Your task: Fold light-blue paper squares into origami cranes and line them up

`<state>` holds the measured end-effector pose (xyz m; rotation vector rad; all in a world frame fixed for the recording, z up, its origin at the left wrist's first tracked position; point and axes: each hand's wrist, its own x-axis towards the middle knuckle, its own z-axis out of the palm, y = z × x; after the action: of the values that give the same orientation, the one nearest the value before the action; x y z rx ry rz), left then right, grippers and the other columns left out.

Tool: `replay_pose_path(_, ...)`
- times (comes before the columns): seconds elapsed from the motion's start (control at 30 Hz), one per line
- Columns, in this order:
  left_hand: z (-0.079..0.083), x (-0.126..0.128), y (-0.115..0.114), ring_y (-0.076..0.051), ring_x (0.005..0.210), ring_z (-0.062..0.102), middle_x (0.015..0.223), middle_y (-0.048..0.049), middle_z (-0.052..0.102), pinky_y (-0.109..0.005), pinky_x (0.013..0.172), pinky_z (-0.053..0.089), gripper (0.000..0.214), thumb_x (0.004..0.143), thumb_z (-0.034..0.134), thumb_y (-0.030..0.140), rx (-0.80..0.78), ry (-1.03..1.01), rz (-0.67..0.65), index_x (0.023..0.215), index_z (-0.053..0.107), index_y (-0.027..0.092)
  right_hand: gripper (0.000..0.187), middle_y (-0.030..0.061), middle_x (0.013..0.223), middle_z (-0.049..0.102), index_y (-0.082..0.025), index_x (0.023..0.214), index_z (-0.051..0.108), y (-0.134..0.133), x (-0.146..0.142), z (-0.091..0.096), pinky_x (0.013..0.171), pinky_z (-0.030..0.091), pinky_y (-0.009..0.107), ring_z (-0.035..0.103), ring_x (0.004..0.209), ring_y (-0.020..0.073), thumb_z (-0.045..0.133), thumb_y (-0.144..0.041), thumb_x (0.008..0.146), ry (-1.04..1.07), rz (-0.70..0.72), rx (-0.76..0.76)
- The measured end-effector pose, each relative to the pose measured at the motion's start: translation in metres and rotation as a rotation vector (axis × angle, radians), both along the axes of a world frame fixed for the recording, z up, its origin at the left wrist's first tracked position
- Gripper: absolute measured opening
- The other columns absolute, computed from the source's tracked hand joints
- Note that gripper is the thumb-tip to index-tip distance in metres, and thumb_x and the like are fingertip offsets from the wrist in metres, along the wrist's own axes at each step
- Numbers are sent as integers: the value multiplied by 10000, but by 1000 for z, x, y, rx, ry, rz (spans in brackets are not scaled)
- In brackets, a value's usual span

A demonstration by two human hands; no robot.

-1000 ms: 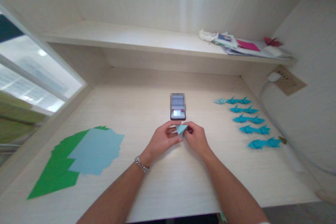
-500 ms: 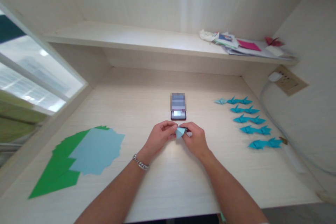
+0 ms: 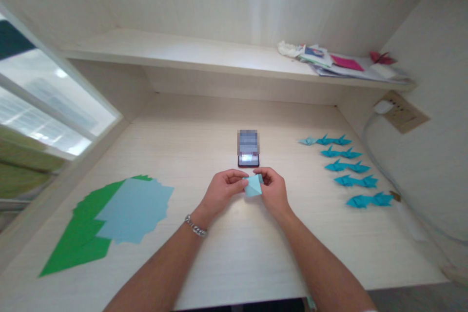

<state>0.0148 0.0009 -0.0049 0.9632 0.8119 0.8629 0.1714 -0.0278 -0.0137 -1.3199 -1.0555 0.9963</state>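
A small folded piece of light blue paper (image 3: 253, 187) is held up between both hands, just in front of the phone (image 3: 249, 160). My left hand (image 3: 227, 188) pinches its left edge with thumb and fingers; a chain bracelet circles that wrist. At its right side, my right hand (image 3: 273, 190) is closed on the same paper, with the fingertips partly hidden behind it. A crease runs across the paper's face, and a flap stands up at its upper right.
Light blue sheets (image 3: 135, 212) overlap green sheets (image 3: 80, 234) at the left. Several folded blue paper cranes (image 3: 347, 166) stand in rows at the right, near a cable (image 3: 387, 175). A shelf (image 3: 204, 53) with papers (image 3: 343, 62) crosses the back.
The paper has turned and opened out between my fingers, so a wider, squarer face shows. My right fingers have shifted slightly; the left hand has barely moved.
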Motion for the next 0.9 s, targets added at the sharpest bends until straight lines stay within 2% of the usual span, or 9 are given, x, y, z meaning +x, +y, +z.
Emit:
replay_pose_path(0.23, 0, -2, 2, -156, 735, 667, 832, -80, 733, -259, 709, 515, 260, 647, 786, 195, 89, 67, 41, 876, 688, 122, 274, 21, 774, 676, -180, 881, 669, -2, -1, 4, 587, 467, 249, 590, 646, 155, 685, -190, 607, -7, 7, 33)
replay_pose_path(0.47, 0, -2, 2, -164, 718, 670, 797, -73, 731, -295, 730, 538, 217, 677, 765, 227, 75, 18, 53, 856, 709, 120, 121, 4, 678, 655, -169, 762, 688, -3, 3, 8, 590, 453, 245, 575, 629, 152, 647, -197, 651, -66, 45, 6)
replay_pose_path(0.9, 4, -2, 2, -181, 696, 668, 761, -67, 728, -297, 689, 541, 224, 600, 805, 223, 120, 111, 98, 785, 718, 130, 144, -7, 639, 628, -170, 735, 663, -4, -1, 5, 549, 439, 238, 552, 588, 142, 685, -205, 597, -48, 21, 37)
